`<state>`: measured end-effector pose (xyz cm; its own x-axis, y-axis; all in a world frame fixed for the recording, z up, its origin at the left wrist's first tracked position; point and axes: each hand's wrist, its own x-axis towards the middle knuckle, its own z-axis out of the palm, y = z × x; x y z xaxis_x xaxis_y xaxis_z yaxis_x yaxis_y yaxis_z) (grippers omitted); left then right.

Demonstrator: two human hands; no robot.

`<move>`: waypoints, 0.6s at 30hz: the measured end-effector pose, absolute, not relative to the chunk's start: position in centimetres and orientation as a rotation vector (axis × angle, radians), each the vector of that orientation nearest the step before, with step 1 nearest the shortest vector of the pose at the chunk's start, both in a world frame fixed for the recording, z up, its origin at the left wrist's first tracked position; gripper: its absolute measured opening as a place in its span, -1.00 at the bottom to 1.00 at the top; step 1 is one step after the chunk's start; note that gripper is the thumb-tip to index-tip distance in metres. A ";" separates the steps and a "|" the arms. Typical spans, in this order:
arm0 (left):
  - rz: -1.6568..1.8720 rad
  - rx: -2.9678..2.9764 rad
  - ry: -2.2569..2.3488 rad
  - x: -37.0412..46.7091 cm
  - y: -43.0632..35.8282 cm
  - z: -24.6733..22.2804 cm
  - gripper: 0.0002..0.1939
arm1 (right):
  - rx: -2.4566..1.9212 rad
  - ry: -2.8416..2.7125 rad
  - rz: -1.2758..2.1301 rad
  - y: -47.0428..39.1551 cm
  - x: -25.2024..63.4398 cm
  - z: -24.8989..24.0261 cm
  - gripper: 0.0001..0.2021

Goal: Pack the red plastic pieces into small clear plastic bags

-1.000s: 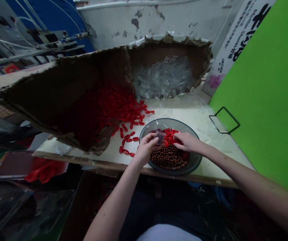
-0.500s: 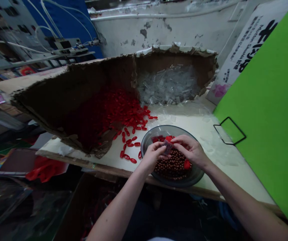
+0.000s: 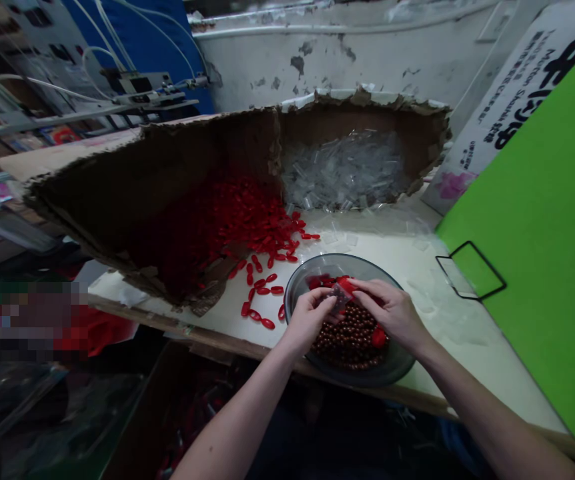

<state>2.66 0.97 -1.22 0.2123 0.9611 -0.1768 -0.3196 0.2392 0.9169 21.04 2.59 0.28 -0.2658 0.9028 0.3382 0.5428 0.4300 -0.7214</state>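
Over a grey bowl (image 3: 295, 287), my left hand (image 3: 311, 319) pinches a small clear plastic piece (image 3: 340, 298) between thumb and fingers. My right hand (image 3: 388, 312) is closed on a small red piece (image 3: 347, 285), which meets the clear plastic; whether it sits inside it I cannot tell. Strings of shiny brown beads (image 3: 355, 337) fill the bowl beneath both hands. A red tuft-like piece (image 3: 378, 337) lies on the beads, and more red pieces (image 3: 320, 281) show behind my left fingers.
A torn cardboard box (image 3: 207, 143) holds a heap of red oval pieces (image 3: 240, 213) and a pile of clear plastic pieces (image 3: 345, 170). Several red ovals (image 3: 262, 291) lie loose on the white table (image 3: 252, 339). A green board (image 3: 532, 220) with a black wire loop (image 3: 478, 270) stands at right.
The red piece in my right hand shows more plainly against the clear plastic. Both hands stay over the bowl. The whole view has shifted slightly.
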 end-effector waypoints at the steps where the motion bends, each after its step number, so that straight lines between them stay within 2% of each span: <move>1: 1.073 0.886 0.925 2.7 1.0 -1.3 -0.63 | -1.223 -1.918 0.624 2.5 21.1 0.1 -0.73; 18: 1.032 0.917 0.906 2.4 0.9 -1.4 -0.60 | -1.214 -1.788 0.740 1.9 20.7 -0.3 -0.76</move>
